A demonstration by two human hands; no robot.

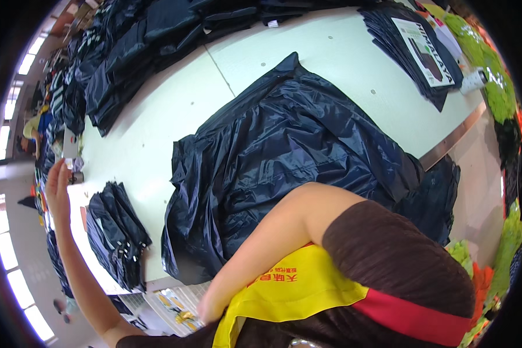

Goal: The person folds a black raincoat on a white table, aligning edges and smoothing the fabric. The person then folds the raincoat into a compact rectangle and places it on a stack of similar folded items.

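A dark navy, shiny thin-fabric garment (pixel 284 139) lies spread and wrinkled on the white table (pixel 139 168), its near right part hanging over the edge. My left hand (pixel 58 194) is raised beyond the table's left side, fingers stretched upward, with nothing visible in it. My right arm reaches across my body over the garment's near edge. The right hand (pixel 210 306) is low by the yellow apron (pixel 296 284), and its fingers are hidden. Nearest my left forearm is a small bundle of folded dark garments (pixel 119 232) on the table's left part.
A long heap of dark folded garments (pixel 156 40) lines the far side. At the far right lies a stack of dark pieces (pixel 383 43) with a printed sheet (pixel 424 55) on top, beside a white thread spool (pixel 474 81). Bright green fabric (pixel 493 75) piles up along the right.
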